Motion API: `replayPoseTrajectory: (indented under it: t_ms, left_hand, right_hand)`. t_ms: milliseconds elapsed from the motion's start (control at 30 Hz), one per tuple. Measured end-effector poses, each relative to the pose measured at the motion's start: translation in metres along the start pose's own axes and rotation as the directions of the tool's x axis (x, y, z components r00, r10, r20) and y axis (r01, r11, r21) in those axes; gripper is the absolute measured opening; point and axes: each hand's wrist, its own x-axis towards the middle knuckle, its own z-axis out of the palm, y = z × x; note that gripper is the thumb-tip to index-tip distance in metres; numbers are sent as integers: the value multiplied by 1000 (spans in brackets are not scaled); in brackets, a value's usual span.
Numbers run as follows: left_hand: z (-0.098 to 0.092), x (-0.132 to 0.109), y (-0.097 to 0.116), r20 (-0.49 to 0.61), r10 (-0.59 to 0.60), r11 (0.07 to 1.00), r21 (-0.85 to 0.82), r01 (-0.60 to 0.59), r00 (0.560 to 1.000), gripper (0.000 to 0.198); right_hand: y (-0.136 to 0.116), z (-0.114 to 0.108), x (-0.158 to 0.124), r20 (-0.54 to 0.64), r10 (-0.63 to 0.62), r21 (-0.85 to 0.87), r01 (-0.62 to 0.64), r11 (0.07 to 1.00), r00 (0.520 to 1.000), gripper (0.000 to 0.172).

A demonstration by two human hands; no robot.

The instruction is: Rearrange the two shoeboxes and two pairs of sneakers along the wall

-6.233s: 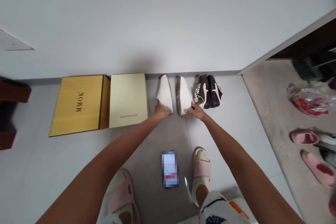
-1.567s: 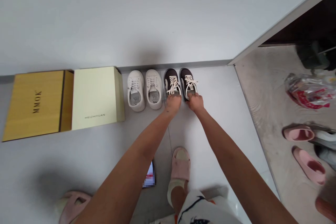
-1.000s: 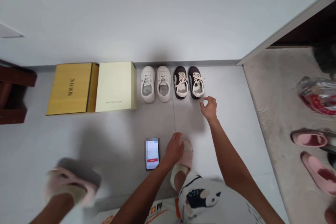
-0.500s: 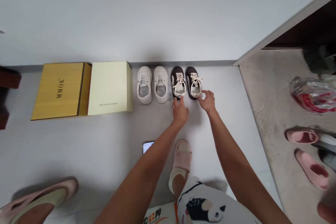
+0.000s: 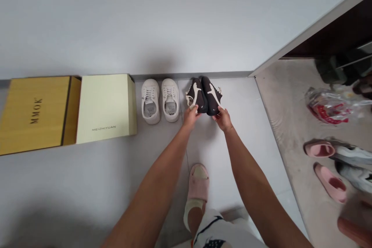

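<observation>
**Dark shoes gripped by heels**

I see the left hand holding one heel, the right hand the other. The pair lies just ahead of both, equally near, tipped sole to sole, long axes running toward the wall, beside white shoes.

Dark shoes — cream-trimmed, tipped, soles inward

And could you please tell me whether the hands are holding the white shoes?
No, both hands hold the dark shoes, beside the untouched white shoes.
</observation>
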Motion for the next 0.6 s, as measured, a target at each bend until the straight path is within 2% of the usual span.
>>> replayPoseTrajectory:
  t_ms: [67, 167, 200, 233, 267, 300, 333, 367, 400, 433, 467, 500, 567, 600]
  left_hand:
    - [2, -2, -3, -32, -156, 982, -113, 151, 987, 27]
    - [-5, -22, -11, -151, -326, 945, -63, 320, 933, 42]
    - [-12, -33, -15, -177, -333, 941, -6, 338, 926, 49]
    - [-23, -45, -17, -192, -293, 947, 76, 311, 937, 55]
    - [-37, -57, -18, -198, -202, 955, 179, 238, 959, 60]
    - [-53, -67, -17, -200, -48, 947, 302, 108, 979, 61]
    - [-71, -74, -14, -205, 144, 898, 437, -41, 968, 58]
    - [-90, -77, -8, -211, 331, 809, 565, -161, 920, 56]
    - [-108, -76, 1, -207, 469, 710, 667, -227, 859, 56]
    - [-126, -72, 12, -202, 549, 629, 739, -241, 811, 56]
    - [-141, -65, 24, -192, 572, 574, 788, -222, 797, 52]
    - [-154, -57, 35, -166, 554, 539, 819, -199, 816, 45]
    - [-172, -40, 56, -110, 492, 505, 844, -181, 864, 23]
    - [-177, -34, 63, -100, 480, 511, 839, -185, 871, 12]
  right_hand:
    - [5, -5, 0, -34, 35, -98, -38, 994, 999, 44]
    - [6, -11, -10, -183, 19, -277, -70, 958, 983, 43]
    - [4, -10, -17, -243, -15, -311, -63, 948, 970, 47]
    - [1, -6, -25, -289, -74, -355, -35, 934, 954, 51]
    - [-4, 3, -35, -296, -149, -400, 19, 916, 943, 55]
    - [-9, 17, -46, -263, -244, -457, 103, 884, 933, 57]
    - [-13, 36, -56, -159, -341, -499, 223, 837, 927, 57]
    - [-16, 58, -67, 22, -392, -488, 352, 799, 920, 53]
    - [-18, 83, -77, 231, -401, -438, 463, 770, 886, 47]
    - [-18, 110, -85, 405, -382, -379, 533, 757, 831, 42]
    - [-18, 135, -91, 510, -348, -337, 555, 761, 787, 37]
    - [-16, 157, -96, 548, -295, -333, 528, 781, 783, 35]
    - [-13, 187, -99, 535, -158, -388, 408, 826, 830, 29]
    - [-11, 194, -97, 508, -115, -409, 357, 840, 854, 25]
